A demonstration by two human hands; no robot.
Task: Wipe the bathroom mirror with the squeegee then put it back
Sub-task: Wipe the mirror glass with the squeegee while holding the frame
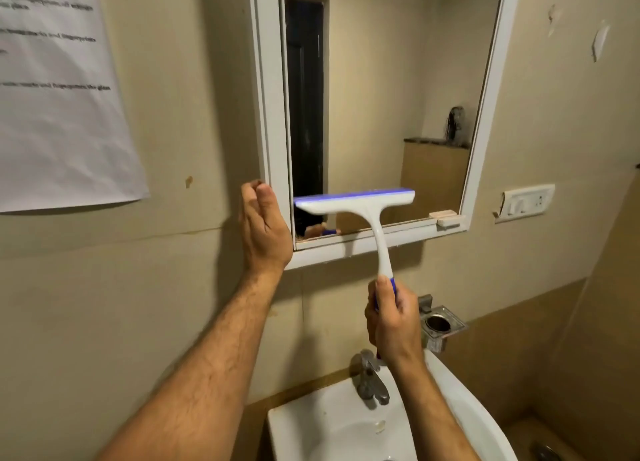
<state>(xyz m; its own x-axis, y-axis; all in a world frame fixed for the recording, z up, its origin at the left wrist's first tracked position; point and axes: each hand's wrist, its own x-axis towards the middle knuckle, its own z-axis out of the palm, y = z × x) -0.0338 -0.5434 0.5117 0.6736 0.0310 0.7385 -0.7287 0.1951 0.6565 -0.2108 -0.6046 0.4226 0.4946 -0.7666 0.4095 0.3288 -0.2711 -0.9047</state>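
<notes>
A white squeegee (pixel 360 206) with a blue rubber blade is held upright in front of the lower part of the white-framed mirror (pixel 377 90). Its blade lies level near the glass, just above the bottom frame. My right hand (pixel 393 317) is closed around the blue end of the handle, below the mirror. My left hand (pixel 265 227) is raised at the mirror's lower left corner, fingers curled against the frame's outer edge, holding nothing I can see.
A white sink (pixel 332 426) with a metal tap (pixel 370 379) sits directly below. A square metal holder (pixel 440 325) is fixed to the wall at the right, a switch plate (pixel 528 202) above it. A printed paper sheet (pixel 59 90) hangs at the left.
</notes>
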